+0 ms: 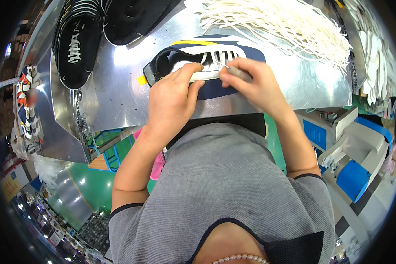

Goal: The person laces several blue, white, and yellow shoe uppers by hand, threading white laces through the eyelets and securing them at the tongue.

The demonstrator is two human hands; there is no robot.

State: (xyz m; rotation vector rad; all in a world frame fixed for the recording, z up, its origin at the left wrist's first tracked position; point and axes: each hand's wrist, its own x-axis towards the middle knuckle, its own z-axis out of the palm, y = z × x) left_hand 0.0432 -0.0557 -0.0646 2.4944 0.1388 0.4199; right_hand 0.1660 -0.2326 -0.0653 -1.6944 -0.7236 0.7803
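A navy shoe upper (215, 50) with white panels, a yellow edge and white laces lies flat on a shiny metal table (119, 92). My left hand (171, 99) presses down on its near side, fingers curled over a white strip. My right hand (253, 81) grips a thin grey metal tool (237, 72) whose tip sits at the laces in the middle of the upper. Both hands touch the upper and almost meet.
A big bundle of white laces (277, 26) lies at the back right of the table. Two black shoe uppers (77, 42) rest at the back left. A blue and grey machine (352, 149) stands low at the right. Green floor shows below the table edge.
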